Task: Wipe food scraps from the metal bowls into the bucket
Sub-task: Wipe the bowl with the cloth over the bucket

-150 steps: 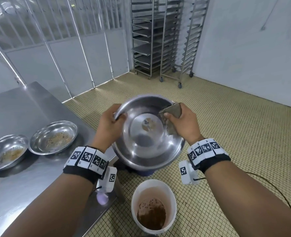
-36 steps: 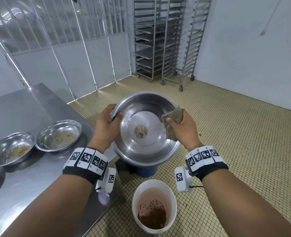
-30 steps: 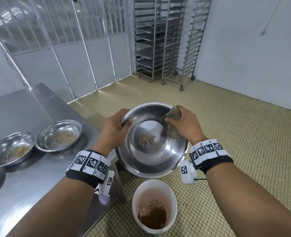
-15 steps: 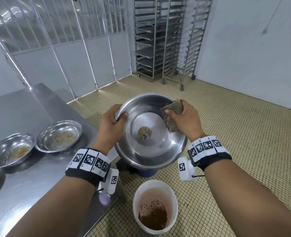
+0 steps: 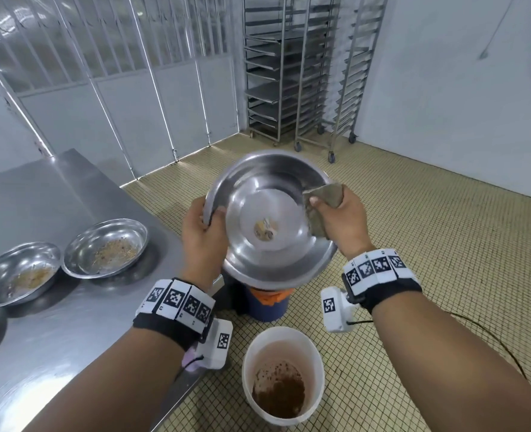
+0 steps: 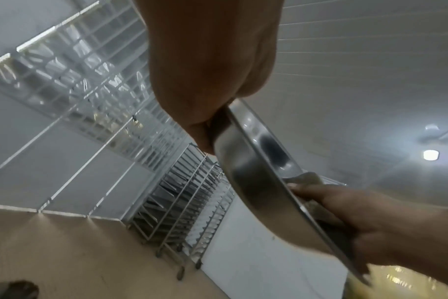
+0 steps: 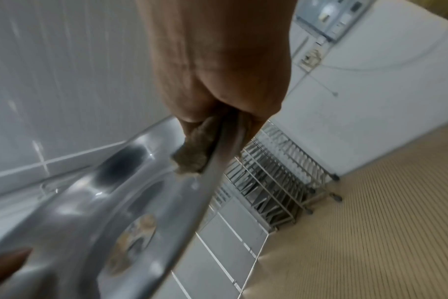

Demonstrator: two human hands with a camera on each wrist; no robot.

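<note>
Overhead, the round steel bowl [image 5: 270, 219] tilts between both hands: left hand [image 5: 200, 235] grips its rim, right hand [image 5: 343, 219] clamps a brown rag [image 5: 323, 198] against it, above the white plastic bucket [image 5: 284, 374].

Both forearms were bare, with no sleeves. Each wrist wore a black band [image 5: 164, 327] topped by a row of white tiles [image 5: 177, 302] printed with black square-code markers; the right wrist carried the same black band [image 5: 391, 293] and tiles [image 5: 374, 268]. Under each wrist hung a small white camera box, the left box [image 5: 217, 344] and the right box [image 5: 335, 310], each bearing one black marker. A thin black cable [image 5: 362, 322] left the right box.
</note>
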